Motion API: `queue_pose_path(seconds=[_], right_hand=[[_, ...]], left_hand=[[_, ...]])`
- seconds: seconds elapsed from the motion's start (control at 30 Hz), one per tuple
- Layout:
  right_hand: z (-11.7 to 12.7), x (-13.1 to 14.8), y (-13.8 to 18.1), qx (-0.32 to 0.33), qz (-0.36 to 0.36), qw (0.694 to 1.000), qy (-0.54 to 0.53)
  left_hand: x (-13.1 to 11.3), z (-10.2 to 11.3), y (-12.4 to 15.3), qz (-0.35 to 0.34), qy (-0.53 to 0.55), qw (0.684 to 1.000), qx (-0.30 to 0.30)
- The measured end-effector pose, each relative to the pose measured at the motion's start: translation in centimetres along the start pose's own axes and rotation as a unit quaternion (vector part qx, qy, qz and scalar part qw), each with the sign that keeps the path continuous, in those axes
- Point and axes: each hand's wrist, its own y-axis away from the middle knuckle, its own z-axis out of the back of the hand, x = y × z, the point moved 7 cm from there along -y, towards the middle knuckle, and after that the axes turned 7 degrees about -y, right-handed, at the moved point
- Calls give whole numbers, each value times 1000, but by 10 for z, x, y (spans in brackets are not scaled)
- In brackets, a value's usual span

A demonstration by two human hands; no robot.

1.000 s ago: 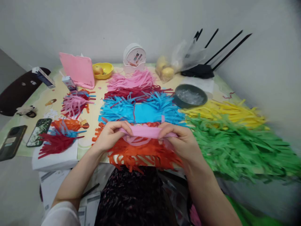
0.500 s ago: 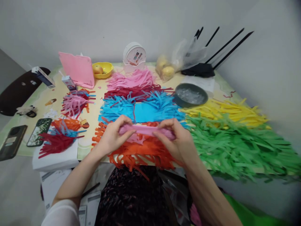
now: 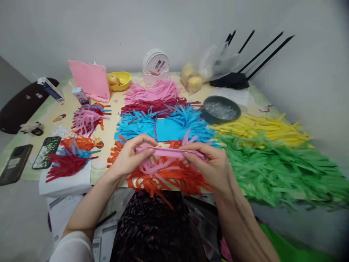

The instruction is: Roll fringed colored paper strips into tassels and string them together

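A pink fringed tissue-paper strip (image 3: 169, 152) is stretched between my two hands, its middle rolled narrow and loose fringes hanging below and sticking up. My left hand (image 3: 137, 155) pinches its left part between thumb and fingers. On the other side, my right hand (image 3: 208, 163) pinches the right part. Beneath them lies orange fringed paper (image 3: 169, 174) at the table's front edge. Just beyond is blue fringed paper (image 3: 169, 130), then dark red fringe (image 3: 152, 107) and pink fringe (image 3: 155, 91). Finished-looking multicolour tassels (image 3: 88, 120) lie to the left.
Green fringed paper (image 3: 278, 167) and yellow fringed paper (image 3: 267, 129) cover the right side. A dark bowl (image 3: 207, 116) holds clear pieces. Two phones (image 3: 16, 163) lie left. Behind stand a pink tablet case (image 3: 91, 82), a yellow fruit dish (image 3: 125, 82) and a black antenna device (image 3: 230, 80).
The pink strip has become narrower between my fingers, and its fringes now show above and below. My right hand has shifted slightly right and turned.
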Motion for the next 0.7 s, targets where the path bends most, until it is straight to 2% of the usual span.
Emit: queue_pose_path(seconds=[0.17,0.33,0.43,0.5,0.6,0.7], right_hand=[[2,-5,0,-12,22,998,-62],[-1,-1,-1,5,58,997,-53],[-3,4,0,14,75,996,-39],[-4,8,2,11,92,996,11],[-3,13,5,-13,102,987,124],[-7,18,6,-5,126,969,214]], left_hand=[[3,2,0,-39,61,997,-18],[4,6,1,-55,62,996,-31],[-2,4,2,-68,-16,997,-20],[-6,3,3,-75,-94,992,-38],[-14,3,7,-101,-205,970,-87],[-21,-2,11,-143,-302,938,-94]])
